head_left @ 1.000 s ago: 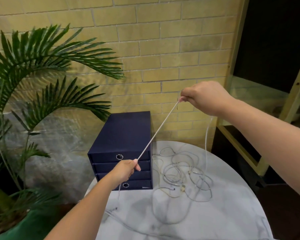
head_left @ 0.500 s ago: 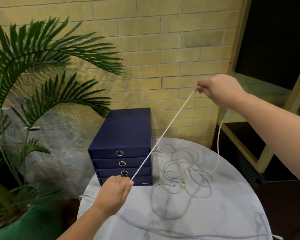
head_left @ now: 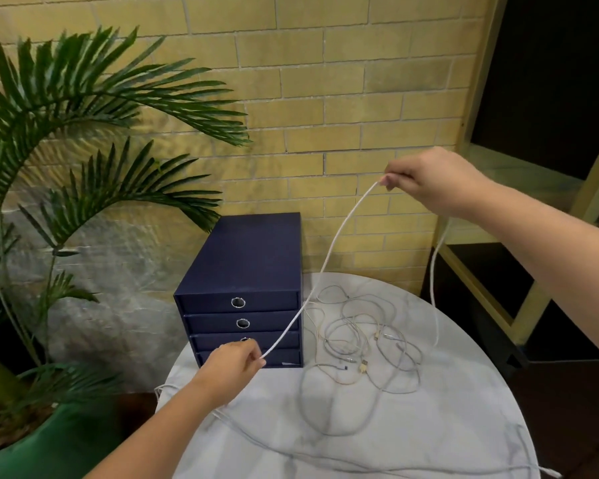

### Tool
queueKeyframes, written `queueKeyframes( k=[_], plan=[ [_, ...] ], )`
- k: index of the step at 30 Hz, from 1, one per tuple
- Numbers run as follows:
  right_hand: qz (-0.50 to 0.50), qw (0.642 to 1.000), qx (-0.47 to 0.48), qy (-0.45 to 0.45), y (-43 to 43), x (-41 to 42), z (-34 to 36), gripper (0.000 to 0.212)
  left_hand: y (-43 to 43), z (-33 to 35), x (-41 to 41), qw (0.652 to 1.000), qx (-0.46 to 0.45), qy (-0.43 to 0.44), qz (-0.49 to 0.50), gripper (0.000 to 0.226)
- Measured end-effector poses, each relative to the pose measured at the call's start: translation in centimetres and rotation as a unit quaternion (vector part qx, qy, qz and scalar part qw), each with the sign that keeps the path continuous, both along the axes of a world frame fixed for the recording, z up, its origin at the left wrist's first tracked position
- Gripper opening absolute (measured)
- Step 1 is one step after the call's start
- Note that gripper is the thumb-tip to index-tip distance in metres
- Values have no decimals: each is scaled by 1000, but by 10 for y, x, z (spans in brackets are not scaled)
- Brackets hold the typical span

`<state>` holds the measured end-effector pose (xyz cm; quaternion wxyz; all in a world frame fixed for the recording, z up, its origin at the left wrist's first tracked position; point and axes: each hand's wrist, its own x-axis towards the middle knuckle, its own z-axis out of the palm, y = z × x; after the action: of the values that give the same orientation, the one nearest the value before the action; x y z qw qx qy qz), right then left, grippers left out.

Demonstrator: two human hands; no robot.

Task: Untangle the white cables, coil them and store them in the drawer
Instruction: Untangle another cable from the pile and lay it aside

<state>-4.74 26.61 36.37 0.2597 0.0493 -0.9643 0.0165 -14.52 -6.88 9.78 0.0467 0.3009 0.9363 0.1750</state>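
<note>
left hand [head_left: 234, 363] and right hand [head_left: 433, 181] each pinched one white cable [head_left: 329, 261], its span sagging between the fingers [head_left: 393, 178]; looked light, limp, slippery; remaining tangle [head_left: 377, 337] lay on counter [head_left: 429, 437] below; best gripped near plugs

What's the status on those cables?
Left hand and right hand each pinch one white cable, sagging between. Other cables lie tangled on the table. Drawers all shut.

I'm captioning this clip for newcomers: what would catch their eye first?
A white cable hangs between the left hand, low before the navy drawer unit, and the raised right hand. Right of it, a tangle of cables sprawls on the round marble table. Palm fronds fill the left.
</note>
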Motion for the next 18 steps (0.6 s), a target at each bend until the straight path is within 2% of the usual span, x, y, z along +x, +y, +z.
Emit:
queueKeyframes(
  k=[1,2,5,7,11,14,15,18],
  plan=[
    [17,1000,-8,-3,-9,0,0,30,8,4,0,999,-7,-31,0,10],
    [31,999,-18,-5,-17,0,2,30,15,8,-1,998,-13,-61,-3,11],
    [52,998,-32,-9,-34,-2,8,28,40,28,4,985,40,-167,-17,70],
    [65,997,-21,-27,-44,-4,10,26,57,61,13,967,146,-205,-45,80],
    [90,994,17,-54,-57,-9,7,26,87,135,29,895,370,-230,-101,62],
    [89,994,30,-56,-58,-12,1,24,101,177,34,843,460,-257,-108,32],
    [89,994,32,-55,-58,-13,-1,24,104,187,36,841,469,-249,-100,27],
    [82,994,26,-64,-55,-13,-6,27,105,199,30,889,430,-135,-78,34]
  ],
)
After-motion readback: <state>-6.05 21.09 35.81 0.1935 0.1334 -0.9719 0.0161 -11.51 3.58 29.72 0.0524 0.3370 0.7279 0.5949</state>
